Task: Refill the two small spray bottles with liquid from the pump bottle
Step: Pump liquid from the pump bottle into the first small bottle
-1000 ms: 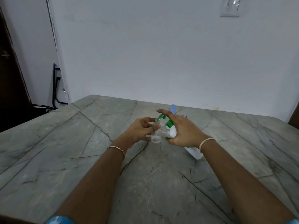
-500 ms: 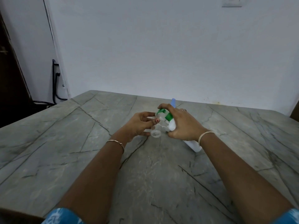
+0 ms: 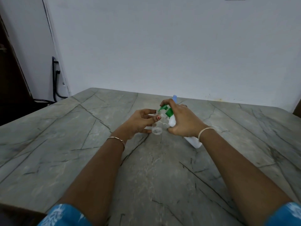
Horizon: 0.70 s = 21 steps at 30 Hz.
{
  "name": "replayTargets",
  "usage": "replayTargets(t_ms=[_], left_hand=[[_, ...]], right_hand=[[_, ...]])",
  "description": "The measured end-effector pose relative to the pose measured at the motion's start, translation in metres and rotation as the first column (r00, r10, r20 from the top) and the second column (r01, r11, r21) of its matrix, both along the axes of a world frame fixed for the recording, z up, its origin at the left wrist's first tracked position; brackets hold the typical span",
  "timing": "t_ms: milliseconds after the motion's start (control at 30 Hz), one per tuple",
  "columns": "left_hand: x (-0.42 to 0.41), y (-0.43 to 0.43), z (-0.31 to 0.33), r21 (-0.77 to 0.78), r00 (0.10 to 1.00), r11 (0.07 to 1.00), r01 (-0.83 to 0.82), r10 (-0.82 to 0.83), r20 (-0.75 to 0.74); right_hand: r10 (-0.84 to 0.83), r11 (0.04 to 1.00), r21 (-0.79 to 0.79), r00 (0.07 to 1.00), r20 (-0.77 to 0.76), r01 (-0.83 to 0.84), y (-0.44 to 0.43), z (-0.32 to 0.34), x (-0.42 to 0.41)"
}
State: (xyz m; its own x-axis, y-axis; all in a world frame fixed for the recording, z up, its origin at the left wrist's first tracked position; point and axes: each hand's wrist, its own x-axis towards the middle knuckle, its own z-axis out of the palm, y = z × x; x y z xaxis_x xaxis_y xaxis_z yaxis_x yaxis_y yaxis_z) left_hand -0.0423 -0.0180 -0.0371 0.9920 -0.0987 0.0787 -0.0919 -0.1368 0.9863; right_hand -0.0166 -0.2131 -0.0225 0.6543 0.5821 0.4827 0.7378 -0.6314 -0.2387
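Note:
My right hand (image 3: 182, 120) grips a white pump bottle (image 3: 193, 141) with a green pump head (image 3: 166, 110), tilted towards the left, index finger on top of the pump. The green nozzle points at the mouth of a small clear spray bottle (image 3: 156, 130), which my left hand (image 3: 140, 122) holds tilted between thumb and fingers just above the grey marble table (image 3: 81, 144). Behind my right hand a blue-topped object (image 3: 174, 97) pokes up, mostly hidden; I cannot tell whether it is the second spray bottle.
A white wall stands behind the table's far edge. At the far left are a dark doorway and black cables (image 3: 56, 82) running down the wall. Bare marble lies all around the hands.
The view has tipped downward, so the hands sit lower on the table image. My right index finger has curled down onto the pump head. Both hands keep their grip.

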Motion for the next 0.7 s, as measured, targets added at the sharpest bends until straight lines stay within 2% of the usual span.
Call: replayTargets(t_ms=[167, 400, 700], left_hand=[[0.0008, 0.0012, -0.0004, -0.013, 1.000, 1.000, 0.005, -0.005, -0.017], [-0.0005, 0.0006, -0.0003, -0.009, 1.000, 1.000, 0.005, -0.005, -0.011], [-0.0014, 0.0006, 0.0009, 0.003, 1.000, 1.000, 0.010, -0.010, -0.006]], right_hand=[[-0.026, 0.999, -0.035, 1.000, 0.013, 0.026, -0.0040, -0.0031, -0.0013], [0.001, 1.000, 0.005, 1.000, -0.012, -0.001, -0.0047, -0.0027, 0.0003], [-0.045, 0.999, -0.022, 0.997, 0.055, 0.047, -0.0024, -0.0071, 0.0039]])
